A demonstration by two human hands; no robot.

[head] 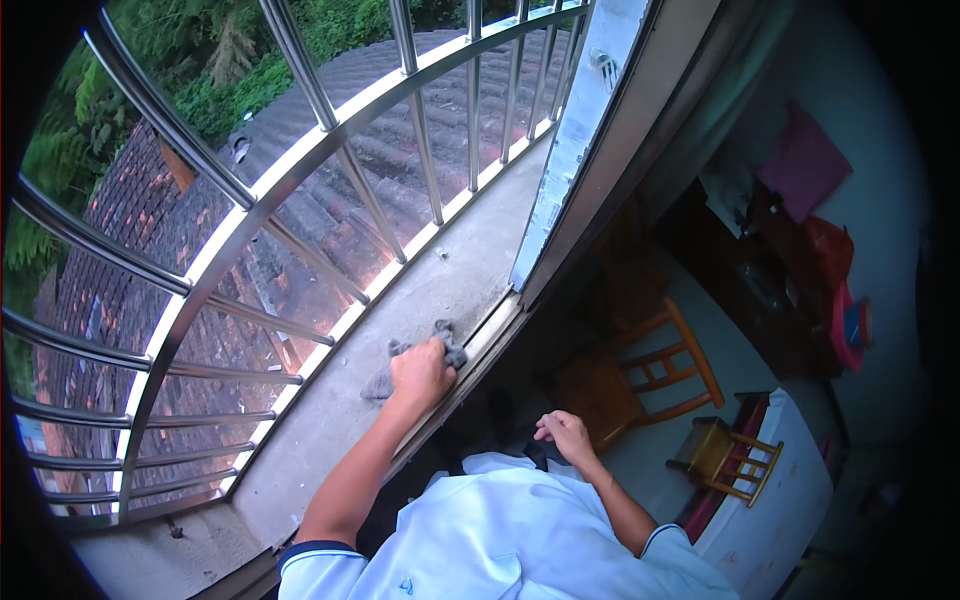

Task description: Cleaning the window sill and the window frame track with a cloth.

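Note:
My left hand (pixel 421 373) is closed on a crumpled grey cloth (pixel 379 384), pressed down where the concrete window sill (pixel 442 289) meets the window's sliding track (pixel 491 337). Parts of the cloth stick out on both sides of the fist. On the room side, my right hand (pixel 564 433) hangs in front of the light blue shirt, its fingers partly curled and holding nothing that shows. The track runs diagonally between the two hands.
A stainless steel window guard (pixel 330 124) curves around the sill's outer side, with tiled roofs (pixel 247 300) beyond. At right in the dim room stand a wooden chair (pixel 675 360), a small wooden chair (pixel 731 456) on a covered surface, and a dark table (pixel 795 300) bearing things.

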